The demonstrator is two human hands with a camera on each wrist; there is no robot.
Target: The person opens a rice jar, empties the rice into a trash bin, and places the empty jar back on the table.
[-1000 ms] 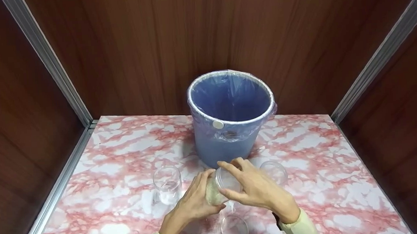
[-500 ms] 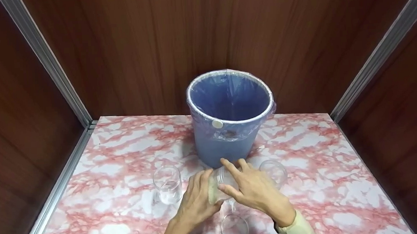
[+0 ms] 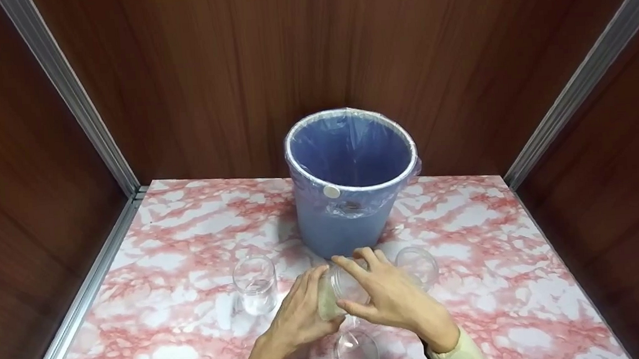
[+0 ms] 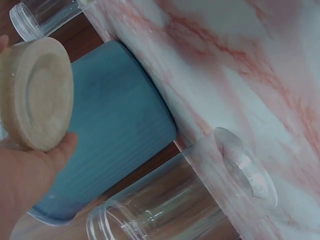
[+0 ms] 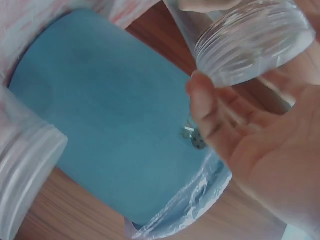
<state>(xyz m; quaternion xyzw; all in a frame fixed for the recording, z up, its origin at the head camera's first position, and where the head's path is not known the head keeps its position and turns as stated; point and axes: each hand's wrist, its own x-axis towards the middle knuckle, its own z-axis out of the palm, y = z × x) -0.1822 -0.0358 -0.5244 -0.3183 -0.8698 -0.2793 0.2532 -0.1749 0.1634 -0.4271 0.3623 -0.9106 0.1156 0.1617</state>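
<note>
In the head view my left hand (image 3: pixel 303 313) holds a clear jar (image 3: pixel 329 298) tilted on its side, its lid end to the right. Pale beige material shows through the jar base (image 4: pixel 47 95) in the left wrist view; what it is, I cannot tell. My right hand (image 3: pixel 396 294) has its thumb and fingers spread round the clear lid (image 5: pixel 260 45) of that jar. Another clear jar (image 3: pixel 255 286) stands left of my hands. Close in front is a clear jar (image 3: pixel 356 355), and one more clear jar (image 3: pixel 417 268) stands to the right, partly behind my right hand.
A blue bin (image 3: pixel 344 228) lined with a thin plastic bag stands just beyond my hands. The tabletop (image 3: pixel 191 265) has a red and white marbled surface. Brown wood-look panels (image 3: pixel 208 86) close off the back and both sides, with metal strips at the corners.
My right fingers have shifted round the lid, loosening and closing on it again. The jar has turned slightly between my hands. The bin and the standing jars have stayed put.
</note>
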